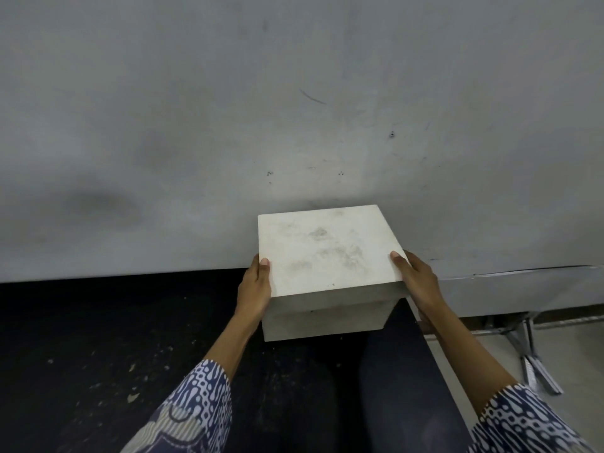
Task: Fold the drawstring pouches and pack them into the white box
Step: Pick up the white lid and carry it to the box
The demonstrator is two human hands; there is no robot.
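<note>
Nearest of all, two sleeves in a blue-and-white batik print enter from the bottom edge, the left sleeve and the right sleeve, with bare forearms reaching forward from them. Between the arms lie the person's dark trouser legs, and to the left is a black floor flecked with pale scraps and dust.

Further out, both hands grasp the white box from opposite sides. The left hand grips the box's left side, thumb lying over the top edge of the lid and the fingers out of sight against the side wall. The right hand grips the right side in the same way, thumb on top of the lid near its corner, fingers wrapped round and hidden behind the box. The box is closed, its lid overlapping a slightly narrower base, and the lid's top carries grey smudges. It sits at the near edge of a grey table, overhanging toward the person; whether its base rests on the table cannot be told.

To the right, a metal table frame with angled legs stands on a pale floor. Beyond the box the grey tabletop stretches away, scuffed and marked with small dark specks.
</note>
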